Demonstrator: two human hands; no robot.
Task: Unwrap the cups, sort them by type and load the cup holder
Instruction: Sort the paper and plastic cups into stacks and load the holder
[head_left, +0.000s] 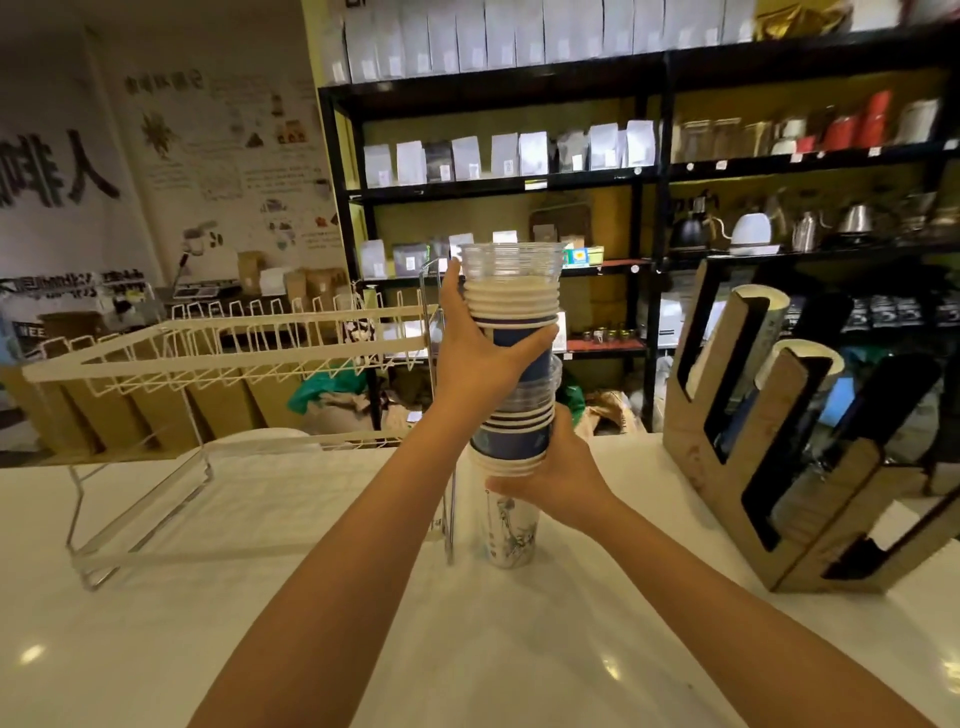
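A tall mixed stack of cups (511, 436) stands upright above the white counter, its lowest white printed paper cup (510, 535) near the countertop. The stack mixes blue paper cups with white rims and clear plastic cups; a clear plastic cup (511, 262) sits on top. My left hand (480, 358) wraps the upper part of the stack, around the blue cups below the white rims. My right hand (550, 467) grips the lower part from the right. The wooden cup holder (789, 467) leans at the right, with cups in its slots.
A white wire rack (223, 343) stands on the counter (260, 623) to the left. A thin metal upright stand (449, 509) sits just left of the stack. Black shelves (649, 171) with bags, tins and kettles fill the background.
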